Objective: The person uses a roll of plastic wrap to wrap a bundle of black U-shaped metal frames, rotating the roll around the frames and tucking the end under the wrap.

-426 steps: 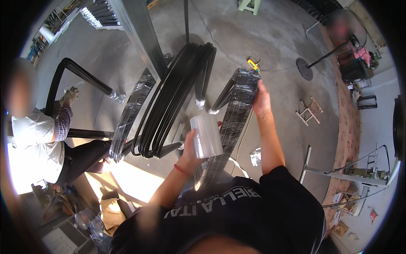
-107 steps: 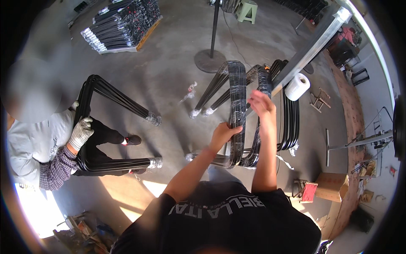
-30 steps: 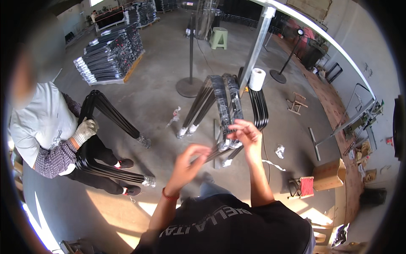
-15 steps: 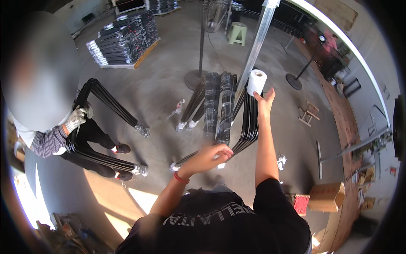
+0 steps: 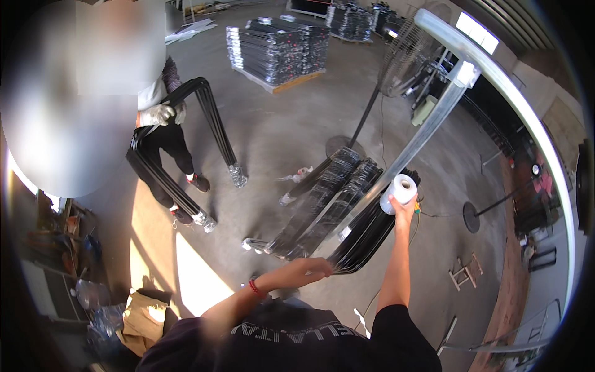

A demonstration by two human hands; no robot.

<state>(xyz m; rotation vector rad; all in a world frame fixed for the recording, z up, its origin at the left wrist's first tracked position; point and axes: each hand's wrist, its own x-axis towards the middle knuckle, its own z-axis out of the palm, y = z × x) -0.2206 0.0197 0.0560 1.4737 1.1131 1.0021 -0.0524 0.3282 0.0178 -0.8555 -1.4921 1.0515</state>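
A white roll of stretch film [image 5: 400, 191] is gripped in my right hand [image 5: 404, 211], its cored end facing up, at the right side of a bundle of bent black tubes [image 5: 367, 243]. My left hand [image 5: 310, 271] reaches over the near end of that bundle, fingers stretched to the right with nothing visible in them; whether it touches the tubes I cannot tell. Left of the bundle lie film-wrapped black tube bundles [image 5: 319, 208] beside a slanting metal post [image 5: 421, 142].
At the left, a person in white knit gloves [image 5: 156, 115] holds a bent black tube bundle [image 5: 215, 124] with wrapped ends. Wrapped stacks on a pallet [image 5: 279, 53] stand behind. A fan stand's round base [image 5: 343, 147], a small wooden stool [image 5: 466, 271] and a brown paper sack [image 5: 144, 319] are on the floor.
The view has swung to the right. My right hand has closed around the film roll, which it was only reaching beneath before. My left hand has moved to the bundle's near end.
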